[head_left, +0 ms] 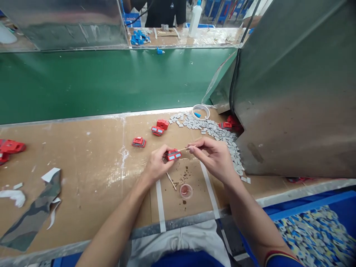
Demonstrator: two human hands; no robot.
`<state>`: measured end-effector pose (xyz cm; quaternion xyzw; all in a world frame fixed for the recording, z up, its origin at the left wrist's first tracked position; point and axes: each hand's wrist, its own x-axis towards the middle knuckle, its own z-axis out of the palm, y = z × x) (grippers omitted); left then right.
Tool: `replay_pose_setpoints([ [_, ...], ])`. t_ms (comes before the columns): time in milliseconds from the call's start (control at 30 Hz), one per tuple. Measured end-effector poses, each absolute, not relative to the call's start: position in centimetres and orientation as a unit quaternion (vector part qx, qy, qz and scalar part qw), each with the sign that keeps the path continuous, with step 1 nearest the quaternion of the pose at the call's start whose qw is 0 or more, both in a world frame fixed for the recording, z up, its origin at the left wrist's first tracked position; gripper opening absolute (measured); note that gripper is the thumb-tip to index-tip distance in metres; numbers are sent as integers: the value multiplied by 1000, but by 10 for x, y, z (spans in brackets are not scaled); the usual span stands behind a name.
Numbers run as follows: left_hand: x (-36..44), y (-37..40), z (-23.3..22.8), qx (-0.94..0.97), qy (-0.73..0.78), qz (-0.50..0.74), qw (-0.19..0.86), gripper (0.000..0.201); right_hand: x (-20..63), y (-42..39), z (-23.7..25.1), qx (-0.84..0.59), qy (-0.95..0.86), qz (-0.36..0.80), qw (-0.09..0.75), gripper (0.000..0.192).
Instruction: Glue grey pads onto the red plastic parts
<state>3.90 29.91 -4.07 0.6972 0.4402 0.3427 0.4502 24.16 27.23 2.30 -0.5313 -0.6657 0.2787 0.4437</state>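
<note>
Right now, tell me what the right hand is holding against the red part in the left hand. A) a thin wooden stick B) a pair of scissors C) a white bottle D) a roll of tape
A: the right hand pinches a thin wooden stick whose tip meets the small red part gripped in the left hand.

The part (172, 154) looks like glossy red plastic with pale blue faces. The stick (185, 148) looks like thin bare wood. The bench (91, 155) is matt brown cardboard, scuffed and stained. The belt (105, 81) is smooth green with a dull sheen. The hood (294, 92) is dull grey sheet metal.
</note>
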Motion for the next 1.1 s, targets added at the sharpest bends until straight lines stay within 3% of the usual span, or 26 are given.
replay_pose_setpoints([
  [800,39,299,-48,747,426,342,379,10,223,271,-2,-498,-740,182,414,13],
  [1100,38,301,-45,724,435,332,419,13,249,223,37,-495,-704,224,457,8],
])
